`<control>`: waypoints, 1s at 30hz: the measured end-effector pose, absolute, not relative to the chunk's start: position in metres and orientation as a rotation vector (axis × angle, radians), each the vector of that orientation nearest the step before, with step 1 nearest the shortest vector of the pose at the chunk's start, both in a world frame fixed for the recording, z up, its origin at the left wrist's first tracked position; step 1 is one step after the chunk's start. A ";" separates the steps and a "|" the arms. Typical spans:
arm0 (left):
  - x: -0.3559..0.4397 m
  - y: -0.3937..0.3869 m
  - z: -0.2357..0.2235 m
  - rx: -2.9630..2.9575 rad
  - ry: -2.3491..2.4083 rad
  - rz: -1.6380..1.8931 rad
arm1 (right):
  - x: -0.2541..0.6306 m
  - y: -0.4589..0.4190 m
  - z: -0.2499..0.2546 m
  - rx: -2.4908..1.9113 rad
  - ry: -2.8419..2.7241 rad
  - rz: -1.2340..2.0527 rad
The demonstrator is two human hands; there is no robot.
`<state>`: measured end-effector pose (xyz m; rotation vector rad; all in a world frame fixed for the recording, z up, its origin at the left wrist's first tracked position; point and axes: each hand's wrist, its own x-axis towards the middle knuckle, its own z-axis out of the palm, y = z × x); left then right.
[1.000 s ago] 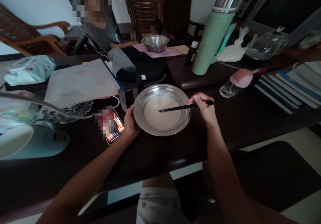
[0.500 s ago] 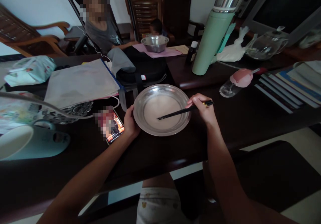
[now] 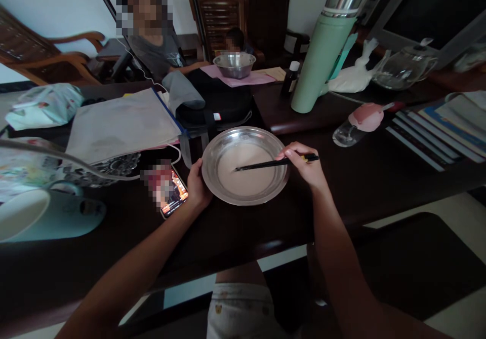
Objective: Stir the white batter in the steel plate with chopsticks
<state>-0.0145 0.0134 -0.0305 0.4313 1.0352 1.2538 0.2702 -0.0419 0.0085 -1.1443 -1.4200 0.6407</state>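
The bowl (image 3: 246,201) sits on the tabletop (image 3: 243,235), set back from its near edge; it looks stiff and light, its smooth metal likely slippery, the pale liquid (image 3: 246,181) apt to slop if tipped. The left hand (image 3: 199,187) grips its left rim, a sound hold, thumb uppermost, other fingertips hidden. The right hand (image 3: 302,164) closes its fingers around slim, rigid chopsticks (image 3: 261,165), best pinched near their upper ends.
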 end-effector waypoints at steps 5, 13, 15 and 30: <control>-0.014 0.013 -0.030 0.448 1.053 1.248 | 0.272 -0.042 0.007 -1.168 -1.269 0.604; -0.015 0.012 -0.029 0.425 1.045 1.246 | 0.271 -0.042 0.009 -1.179 -1.352 0.611; -0.015 0.012 -0.029 0.422 1.047 1.253 | 0.272 -0.043 0.009 -1.179 -1.286 0.596; -0.013 0.012 -0.026 0.457 1.052 1.234 | 0.269 -0.043 0.009 -1.159 -1.339 0.687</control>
